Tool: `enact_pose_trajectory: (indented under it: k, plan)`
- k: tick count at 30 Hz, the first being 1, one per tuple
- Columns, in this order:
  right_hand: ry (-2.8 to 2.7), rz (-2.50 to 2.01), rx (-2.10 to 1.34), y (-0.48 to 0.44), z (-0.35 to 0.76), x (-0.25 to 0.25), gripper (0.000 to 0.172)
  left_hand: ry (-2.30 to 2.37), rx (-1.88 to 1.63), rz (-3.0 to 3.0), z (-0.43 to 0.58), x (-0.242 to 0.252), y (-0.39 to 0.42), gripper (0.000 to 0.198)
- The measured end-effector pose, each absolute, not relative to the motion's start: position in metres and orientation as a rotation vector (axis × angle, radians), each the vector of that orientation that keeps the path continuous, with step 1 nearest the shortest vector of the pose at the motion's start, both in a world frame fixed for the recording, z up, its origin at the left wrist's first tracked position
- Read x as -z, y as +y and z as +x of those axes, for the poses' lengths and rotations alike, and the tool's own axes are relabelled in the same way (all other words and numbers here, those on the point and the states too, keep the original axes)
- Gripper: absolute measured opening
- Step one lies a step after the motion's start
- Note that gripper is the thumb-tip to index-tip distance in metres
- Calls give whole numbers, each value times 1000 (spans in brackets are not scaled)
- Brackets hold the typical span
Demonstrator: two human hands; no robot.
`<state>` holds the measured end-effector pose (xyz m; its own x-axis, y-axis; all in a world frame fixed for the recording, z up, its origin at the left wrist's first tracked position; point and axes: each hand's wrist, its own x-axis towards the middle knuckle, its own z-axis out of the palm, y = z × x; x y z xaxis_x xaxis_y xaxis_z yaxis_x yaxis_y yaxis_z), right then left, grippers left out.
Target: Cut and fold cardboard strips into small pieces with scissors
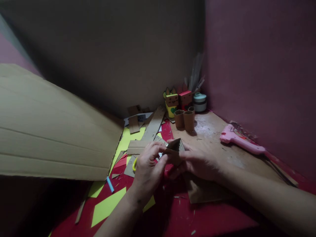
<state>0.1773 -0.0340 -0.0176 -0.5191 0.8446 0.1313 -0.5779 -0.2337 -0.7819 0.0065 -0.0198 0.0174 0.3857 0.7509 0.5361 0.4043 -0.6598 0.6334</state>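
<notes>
Between my two hands is a small folded cardboard piece [175, 154], held up over the table, its corrugated edge showing on the right. My left hand [151, 161] pinches its left side between thumb and fingers. The fingers of my right hand [197, 161] close on its right side, and some of them are hidden beneath it. Just left of my left hand, a yellow scissor handle [134, 164] shows, the rest being covered. Several brown cardboard tubes [189, 120] stand together beyond my hands.
A pink glue gun [240, 140] lies on a brown board [209, 131] at right. Small cardboard figures [171, 103] and a lidded pot [199, 102] stand at the back. Left are a large cardboard sheet [56, 131], a cardboard strip [154, 123], yellow paper [108, 205] and a blue stick [110, 184].
</notes>
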Motion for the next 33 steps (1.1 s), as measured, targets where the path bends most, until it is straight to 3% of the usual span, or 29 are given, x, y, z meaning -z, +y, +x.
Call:
enact_pose_trajectory:
  k: [2, 4, 8, 14, 19, 23, 33]
  plan:
    - [-1011, -441, -1772, -36, 176, 17, 65, 973, -1199, 2288, 6, -17, -20, 14]
    - [-1089, -497, -1683, -36, 175, 17, 68, 967, -1216, 2309, 7, -16, -20, 14]
    - [-1316, -667, -1458, -35, 175, 16, 48, 1013, -1229, 2360, 7, -15, -20, 10]
    - [-1424, -843, -1223, -36, 176, 11, 35, 976, -1208, 2401, 6, -10, -23, 14]
    - [-1476, -860, -1143, -36, 176, 11, 44, 1049, -1251, 2274, 7, -5, -24, 19]
    - [-1518, -864, -1124, -36, 176, 11, 35, 967, -1215, 2354, 5, -2, -22, 30]
    - [-1635, -930, -982, -37, 178, 10, 29, 933, -1153, 2623, 4, -9, -21, 17]
